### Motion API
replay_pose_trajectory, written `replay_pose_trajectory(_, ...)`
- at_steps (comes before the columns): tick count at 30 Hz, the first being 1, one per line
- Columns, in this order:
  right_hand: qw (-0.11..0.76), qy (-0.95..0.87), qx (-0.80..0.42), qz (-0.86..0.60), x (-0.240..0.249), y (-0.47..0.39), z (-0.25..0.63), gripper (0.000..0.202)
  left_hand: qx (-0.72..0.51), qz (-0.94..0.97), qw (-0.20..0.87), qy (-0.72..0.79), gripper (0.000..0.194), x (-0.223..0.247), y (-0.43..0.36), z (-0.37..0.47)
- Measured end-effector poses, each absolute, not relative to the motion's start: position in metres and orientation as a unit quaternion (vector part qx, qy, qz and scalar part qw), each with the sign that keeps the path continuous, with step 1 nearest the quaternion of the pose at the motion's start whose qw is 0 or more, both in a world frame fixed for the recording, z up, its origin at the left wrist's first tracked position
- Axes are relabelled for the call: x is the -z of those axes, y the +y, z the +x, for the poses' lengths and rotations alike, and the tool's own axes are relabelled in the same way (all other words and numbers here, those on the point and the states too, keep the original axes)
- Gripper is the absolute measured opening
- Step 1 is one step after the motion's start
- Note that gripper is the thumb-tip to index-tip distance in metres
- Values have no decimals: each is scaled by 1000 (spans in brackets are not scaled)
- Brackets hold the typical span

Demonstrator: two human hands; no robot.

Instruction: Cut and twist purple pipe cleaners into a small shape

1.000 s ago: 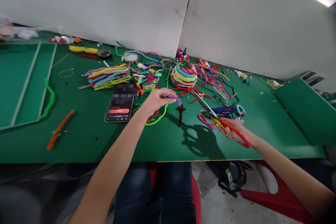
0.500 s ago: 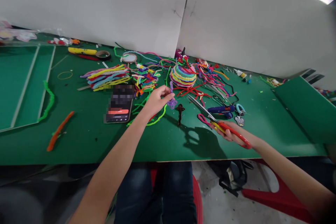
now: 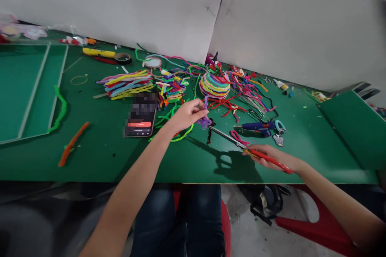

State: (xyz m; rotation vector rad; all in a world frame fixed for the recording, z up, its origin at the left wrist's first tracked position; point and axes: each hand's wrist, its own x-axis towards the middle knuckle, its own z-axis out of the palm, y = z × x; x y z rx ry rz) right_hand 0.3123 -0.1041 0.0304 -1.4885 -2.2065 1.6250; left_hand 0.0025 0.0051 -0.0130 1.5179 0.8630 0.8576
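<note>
My left hand (image 3: 187, 114) pinches a purple pipe cleaner (image 3: 205, 117) with a curled lower end, held above the green table (image 3: 102, 160). My right hand (image 3: 273, 156) grips red-handled scissors (image 3: 241, 146), whose blades point left and reach the purple curl. A small dark twisted figure (image 3: 209, 133) stands on the table just under the blade tips. A pink pipe cleaner loop (image 3: 238, 136) lies beside the scissors.
A phone (image 3: 140, 118) lies left of my left hand. Bundles of coloured pipe cleaners (image 3: 126, 82) and a striped ball (image 3: 214, 85) sit behind. A blue glue gun (image 3: 259, 126), an orange pipe cleaner (image 3: 73, 143), tape rolls (image 3: 122, 57) and white partition boards (image 3: 150, 4) surround the area.
The scissors swung left and their tips moved up to the purple pipe cleaner. My left hand turned the purple piece from lying flat to hanging upright. The camera shifted slightly.
</note>
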Motion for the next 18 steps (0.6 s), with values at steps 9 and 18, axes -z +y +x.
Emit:
replay_pose_trajectory(9, -13, -700, -530, -478, -33, -101, 307, 68, -321, 656, 578, 364, 20, 12, 1, 3)
replay_pose_trajectory(18, -41, -725, -484, -489, -42, -98, 307, 63, -266, 644, 635, 332, 20, 8, -2, 1)
